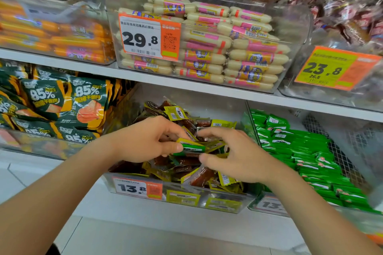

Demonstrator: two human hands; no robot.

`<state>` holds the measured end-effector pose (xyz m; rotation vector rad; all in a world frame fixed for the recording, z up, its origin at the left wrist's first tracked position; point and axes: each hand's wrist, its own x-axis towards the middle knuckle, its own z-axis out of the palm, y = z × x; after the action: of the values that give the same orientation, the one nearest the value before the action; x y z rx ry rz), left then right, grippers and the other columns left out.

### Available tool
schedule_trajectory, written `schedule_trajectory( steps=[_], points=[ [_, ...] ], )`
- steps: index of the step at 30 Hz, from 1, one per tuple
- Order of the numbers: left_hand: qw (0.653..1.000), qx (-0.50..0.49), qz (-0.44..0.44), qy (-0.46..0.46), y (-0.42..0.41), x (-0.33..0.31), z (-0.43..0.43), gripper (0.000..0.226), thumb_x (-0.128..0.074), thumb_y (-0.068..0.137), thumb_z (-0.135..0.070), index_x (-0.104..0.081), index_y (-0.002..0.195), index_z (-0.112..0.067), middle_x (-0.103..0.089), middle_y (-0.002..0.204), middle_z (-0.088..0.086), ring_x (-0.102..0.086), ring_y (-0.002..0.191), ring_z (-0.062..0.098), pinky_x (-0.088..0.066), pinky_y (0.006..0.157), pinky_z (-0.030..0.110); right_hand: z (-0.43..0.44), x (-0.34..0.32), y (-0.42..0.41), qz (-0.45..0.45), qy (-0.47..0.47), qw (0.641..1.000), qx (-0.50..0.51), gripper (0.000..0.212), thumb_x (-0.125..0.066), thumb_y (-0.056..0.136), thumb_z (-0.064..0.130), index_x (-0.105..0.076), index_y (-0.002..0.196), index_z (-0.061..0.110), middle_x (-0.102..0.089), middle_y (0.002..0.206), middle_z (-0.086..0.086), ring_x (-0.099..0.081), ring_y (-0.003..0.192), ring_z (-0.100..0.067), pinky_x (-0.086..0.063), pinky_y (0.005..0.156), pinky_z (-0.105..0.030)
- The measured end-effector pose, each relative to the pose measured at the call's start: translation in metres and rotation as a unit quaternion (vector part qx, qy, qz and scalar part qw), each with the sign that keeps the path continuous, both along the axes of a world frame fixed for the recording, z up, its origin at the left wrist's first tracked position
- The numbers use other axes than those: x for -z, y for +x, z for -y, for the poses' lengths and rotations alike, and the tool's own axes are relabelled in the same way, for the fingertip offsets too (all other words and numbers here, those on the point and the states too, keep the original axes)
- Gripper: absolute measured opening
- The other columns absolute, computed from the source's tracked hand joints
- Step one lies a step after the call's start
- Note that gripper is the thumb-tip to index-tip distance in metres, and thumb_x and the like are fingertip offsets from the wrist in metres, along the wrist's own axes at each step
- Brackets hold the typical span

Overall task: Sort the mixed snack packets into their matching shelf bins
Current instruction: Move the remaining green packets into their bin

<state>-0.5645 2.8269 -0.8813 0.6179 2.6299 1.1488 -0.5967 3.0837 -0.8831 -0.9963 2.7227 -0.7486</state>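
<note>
Left hand (149,141) pinches the near end of a slim, white-labelled green packet (192,148); right hand (238,155) curls over its far end, hold unclear, with the yellow-packet bin (186,197) beneath.

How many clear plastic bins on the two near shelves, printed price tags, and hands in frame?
Clear plastic shelf bins: 6
Printed paper price tags: 4, one partly hidden
Bare hands: 2, left hand pinching a green foil packet, right hand
Total: 12
</note>
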Motion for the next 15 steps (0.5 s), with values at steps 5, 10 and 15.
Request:
schedule_trajectory(
  steps=[5, 10, 15],
  points=[
    [0.999, -0.028, 0.02, 0.04, -0.003, 0.007, -0.005, 0.022, -0.063, 0.103, -0.024, -0.072, 0.122, -0.031, -0.076, 0.108, -0.006, -0.075, 0.097, 0.019, -0.064, 0.083, 0.037, 0.011, 0.007, -0.007, -0.028, -0.067, 0.997, -0.001, 0.023, -0.073, 0.097, 0.036, -0.075, 0.119, 0.038, -0.075, 0.101, 0.021, -0.066, 0.1, 0.006, -0.052, 0.091, -0.021],
    [0.99, -0.132, -0.036, 0.037, -0.006, 0.015, -0.016, 0.022, -0.072, 0.097, -0.023, -0.054, 0.109, -0.027, -0.061, 0.11, -0.002, -0.077, 0.075, 0.02, -0.065, 0.07, 0.042, 0.004, 0.01, -0.01, -0.047, 0.011, 0.997, 0.052, 0.037, -0.08, 0.088, 0.044, -0.064, 0.122, 0.041, -0.068, 0.104, 0.018, -0.06, 0.103, -0.007, -0.052, 0.096, -0.036],
    [0.972, -0.196, -0.12, -0.052, -0.013, 0.027, -0.023, 0.04, -0.077, 0.088, -0.009, -0.045, 0.091, -0.031, -0.054, 0.105, -0.001, -0.071, 0.079, 0.022, -0.062, 0.07, 0.042, -0.002, 0.008, -0.003, -0.103, 0.058, 0.993, 0.01, 0.056, -0.089, 0.079, 0.037, -0.041, 0.107, 0.043, -0.048, 0.117, 0.014, -0.053, 0.108, -0.016, -0.051, 0.09, -0.043]
  ],
)
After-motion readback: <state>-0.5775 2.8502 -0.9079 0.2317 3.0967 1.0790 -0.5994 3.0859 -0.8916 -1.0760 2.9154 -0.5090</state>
